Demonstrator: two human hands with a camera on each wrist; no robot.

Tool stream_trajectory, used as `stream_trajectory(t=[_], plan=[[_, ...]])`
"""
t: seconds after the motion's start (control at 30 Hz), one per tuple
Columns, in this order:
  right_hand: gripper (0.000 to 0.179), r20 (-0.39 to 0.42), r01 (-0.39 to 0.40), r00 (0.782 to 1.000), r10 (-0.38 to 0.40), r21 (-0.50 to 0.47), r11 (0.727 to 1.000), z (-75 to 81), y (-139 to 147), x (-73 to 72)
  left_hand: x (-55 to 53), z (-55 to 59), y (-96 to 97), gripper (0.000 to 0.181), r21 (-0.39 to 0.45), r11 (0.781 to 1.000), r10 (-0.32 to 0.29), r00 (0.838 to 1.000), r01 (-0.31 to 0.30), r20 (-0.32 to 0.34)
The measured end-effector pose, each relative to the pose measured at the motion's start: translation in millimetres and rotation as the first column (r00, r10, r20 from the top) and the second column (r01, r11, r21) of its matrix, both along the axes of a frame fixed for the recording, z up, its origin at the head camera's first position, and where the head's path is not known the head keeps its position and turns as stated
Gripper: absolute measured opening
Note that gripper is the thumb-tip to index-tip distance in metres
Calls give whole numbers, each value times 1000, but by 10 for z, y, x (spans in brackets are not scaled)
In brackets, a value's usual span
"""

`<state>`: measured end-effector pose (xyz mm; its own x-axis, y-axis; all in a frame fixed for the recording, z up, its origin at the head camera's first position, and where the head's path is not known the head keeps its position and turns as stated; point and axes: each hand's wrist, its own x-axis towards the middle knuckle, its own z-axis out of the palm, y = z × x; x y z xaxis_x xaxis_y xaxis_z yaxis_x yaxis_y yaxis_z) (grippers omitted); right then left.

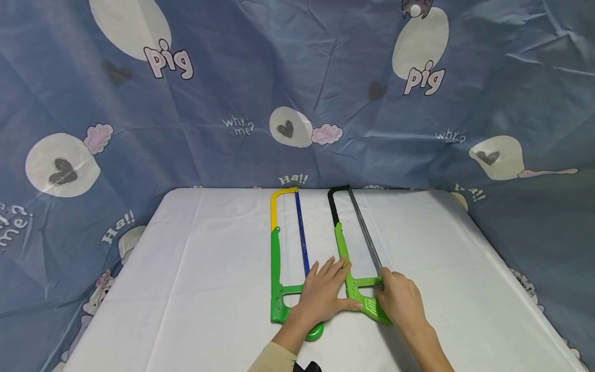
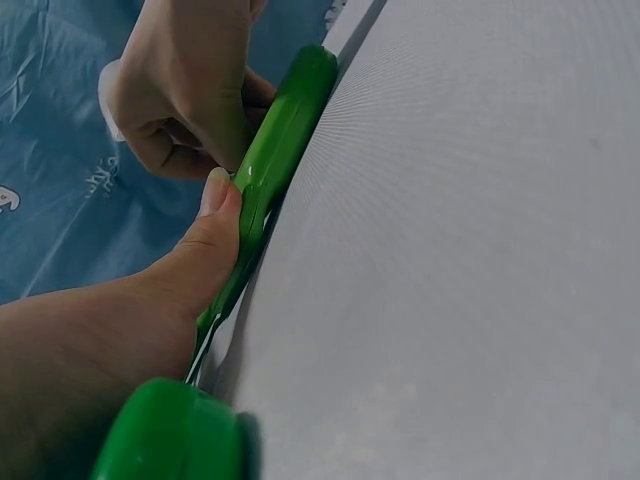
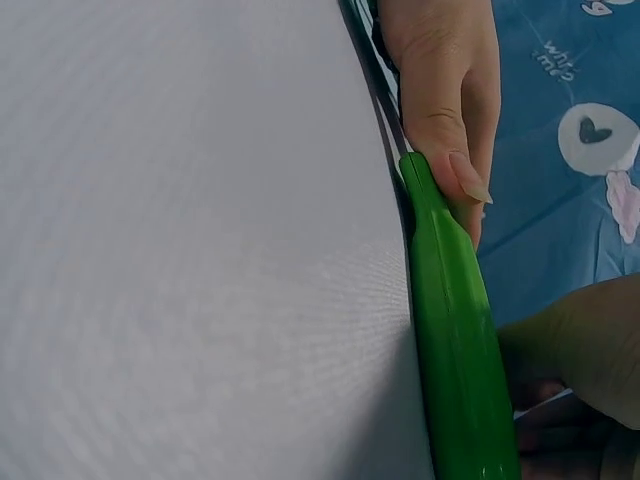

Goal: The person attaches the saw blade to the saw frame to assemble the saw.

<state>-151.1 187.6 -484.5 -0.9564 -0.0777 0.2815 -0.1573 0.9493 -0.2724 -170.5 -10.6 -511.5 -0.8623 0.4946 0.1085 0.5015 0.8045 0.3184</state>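
Two hacksaws lie side by side on a white-covered table (image 1: 223, 268). The right one, a light green hacksaw (image 1: 341, 243) with a black front bow and grey blade, is under both hands. My left hand (image 1: 321, 292) lies spread, fingertips on its frame and thumb pressed against its handle (image 2: 290, 120). Curled fingers of my right hand (image 1: 402, 299) pinch at the blade's near end, beside the handle; the exact part pinched is hidden. The other, a darker green hacksaw (image 1: 276, 258) with a yellow bow and blue blade, is partly covered by my left hand and forearm.
A blue curtain (image 1: 223, 155) printed with cartoon pig shapes and words hangs behind the table and around its sides. A small black object (image 1: 308, 367) shows at the bottom edge of the head view. White cloth spreads out on both sides of the saws.
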Motion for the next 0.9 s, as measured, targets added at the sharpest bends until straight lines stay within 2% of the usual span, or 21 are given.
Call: stream_trajectory(t=[0.43, 0.63, 0.9], plan=[[14, 59, 37, 998, -28, -157, 987, 7, 73, -26, -3, -5, 4, 97, 15, 1000, -8, 1000, 8, -14], [13, 96, 70, 994, -48, -237, 969, -1, 123, -39, 0, 21, 9, 96, 20, 1000, -13, 1000, 13, -6], [12, 180, 134, 981, -74, -353, 926, -8, 199, -60, 1, 20, 17, 96, 14, 1000, -11, 1000, 11, -3]])
